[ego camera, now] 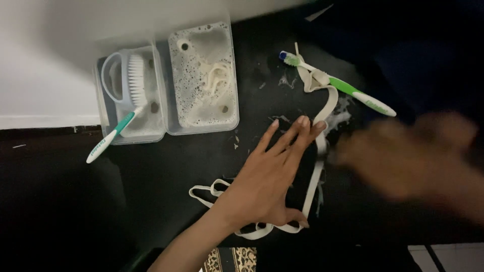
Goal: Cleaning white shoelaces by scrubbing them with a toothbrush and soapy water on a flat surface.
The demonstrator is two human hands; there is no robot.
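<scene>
1. Left hand [269, 176], centre of frame, lies flat with fingers spread, palm down, pressing on a dark black item on the wet black floor [126, 201]; not curled around anything, so an open, pinning contact.
2. Right hand [413, 156], right of frame, is a motion smear; cannot tell whether it is open, closed or holding something.
3. Long flat cream-white fabric lace [330, 103] runs from upper centre-right, under the green-and-white plastic toothbrush [343, 84], down past the left fingertips, then loops around under the wrist to lower centre. It touches the left hand near the thumb and little-finger side.
4. Handling judgement: lace looks limp, light, soaked and soapy, so likely slippery; no stiffness, it will drape and tangle. Best hold is probably a pinch on the free stretch just right of the left hand, or on a loop at lower centre.
5. Toothbrush by the lace: rigid, light, wet handle; grip at mid-handle, bristles at upper left end.
6. Upper left: two clear plastic rectangular tubs side by side. Right tub [203, 75] holds foamy water with a pale tangle, apparently another lace. Left tub [132, 93] holds a white scrub brush with loop handle [132, 78] and a teal-and-white toothbrush [110, 138] leaning over its rim.
7. White wall [40, 75] at far left; patterned mat [229, 259] at bottom edge.
</scene>
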